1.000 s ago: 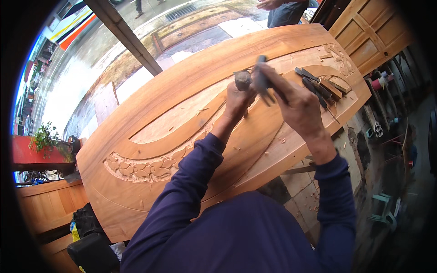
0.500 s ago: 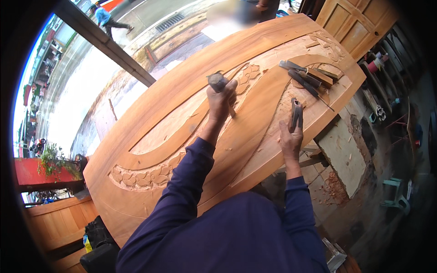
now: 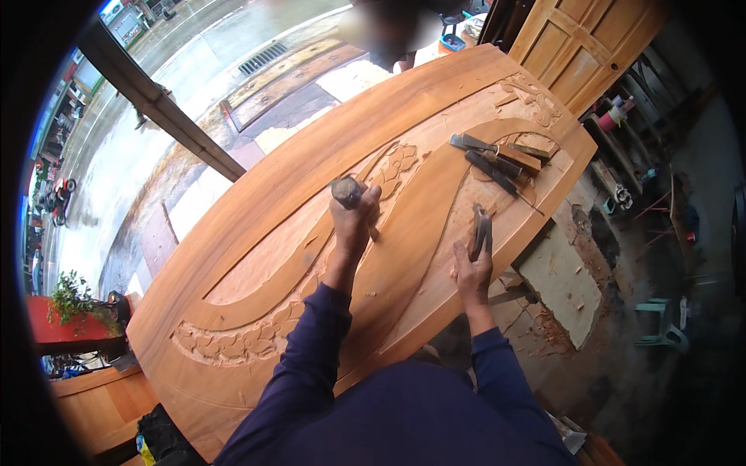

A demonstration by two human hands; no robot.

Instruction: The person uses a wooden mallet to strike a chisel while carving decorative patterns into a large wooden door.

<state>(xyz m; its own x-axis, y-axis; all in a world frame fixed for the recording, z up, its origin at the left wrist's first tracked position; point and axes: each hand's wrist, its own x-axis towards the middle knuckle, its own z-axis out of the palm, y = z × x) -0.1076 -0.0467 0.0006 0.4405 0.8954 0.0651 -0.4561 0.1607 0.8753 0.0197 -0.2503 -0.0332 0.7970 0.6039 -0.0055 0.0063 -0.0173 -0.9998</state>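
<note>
A large carved wooden panel [image 3: 256,233] lies before me, with raised flower shapes and curved bands. My left hand [image 3: 351,225] is closed above its middle, around a tool with a rounded grey end [image 3: 346,193]; a wooden part shows below the fingers. My right hand [image 3: 472,273], near the panel's right edge, grips a dark metal tool [image 3: 482,229] whose far end looks split in two; its exact kind is unclear. Beyond it, several chisels [image 3: 501,161] with wooden and dark handles lie bunched on the panel.
Wood chips litter the carving and the floor beside a pale board [image 3: 561,283]. A green plastic stool [image 3: 660,322] stands at right. A panelled door [image 3: 587,46] leans at far right. Another person [image 3: 392,31] is at the far edge. A post [image 3: 155,101] rises at far left, before the street.
The whole view has shifted, so the panel and both hands appear further left and lower. Both hands keep their tools, in nearly the same places over the panel. A passer-by in the street has moved behind the post.
</note>
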